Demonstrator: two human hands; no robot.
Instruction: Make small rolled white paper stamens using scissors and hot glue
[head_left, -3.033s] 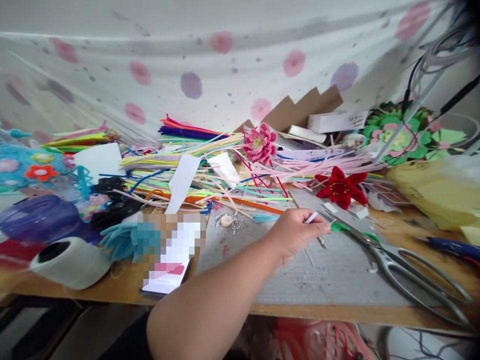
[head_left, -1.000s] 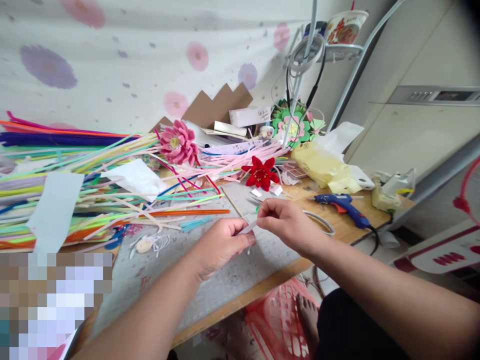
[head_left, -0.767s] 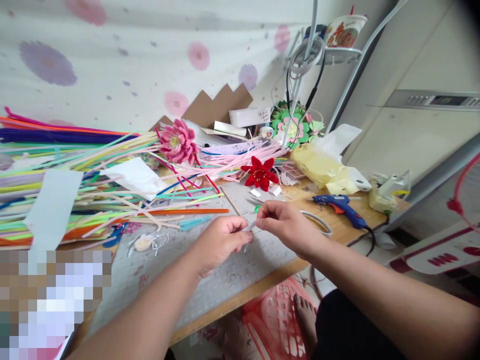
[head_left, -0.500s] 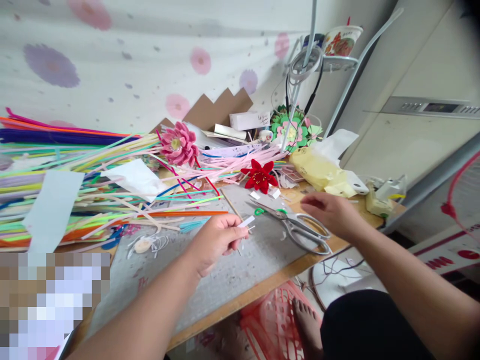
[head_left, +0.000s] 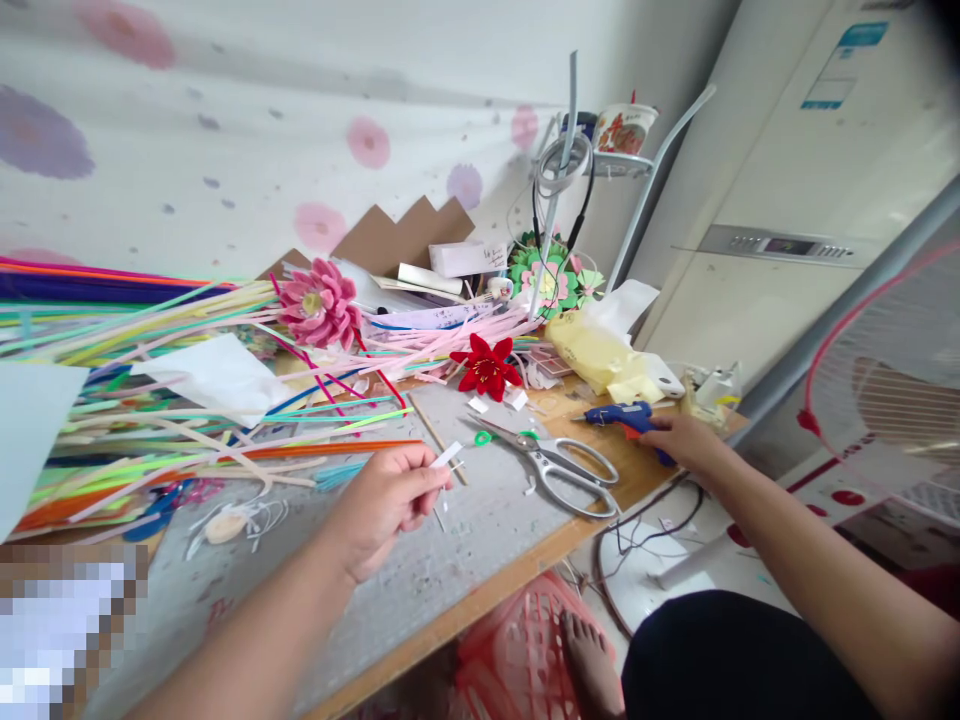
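Note:
My left hand (head_left: 386,500) is closed in a pinch on a small white strip (head_left: 447,456), held just above the grey cutting mat (head_left: 465,540). My right hand (head_left: 684,440) reaches to the right edge of the table and closes round the handle of the blue glue gun (head_left: 619,415). Large metal scissors (head_left: 555,462) lie on the mat between my hands, with a small green piece by their blades.
A heap of coloured pipe cleaners (head_left: 150,400) covers the left of the table. A pink flower (head_left: 319,305) and a red flower (head_left: 486,365) lie behind the mat. A yellow bag (head_left: 600,355) sits near the glue gun. A fan (head_left: 892,390) stands right; a red basket (head_left: 517,650) below.
My right hand let go of the white strip, moved right past the scissors and took hold of the glue gun. My left hand kept the strip. The view swung to the right.

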